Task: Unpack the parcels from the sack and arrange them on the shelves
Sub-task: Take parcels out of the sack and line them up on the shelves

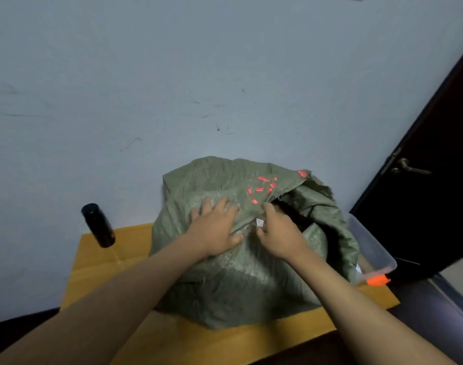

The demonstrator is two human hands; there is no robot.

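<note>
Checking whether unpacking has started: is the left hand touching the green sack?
Touching. The head view shows the left hand lying flat, fingers spread, on top of the green sack, with no gap visible beneath the palm.

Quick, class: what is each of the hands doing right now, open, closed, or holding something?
Left hand: open, fingers spread, flat on the green sack.
Right hand: closed, pinching the sack's fabric at the edge of its opening.

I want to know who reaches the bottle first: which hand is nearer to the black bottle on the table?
Left. The left hand lies flat on the green sack, on the black bottle's side. The right hand grips the sack's fabric by its opening, farther away.
</note>
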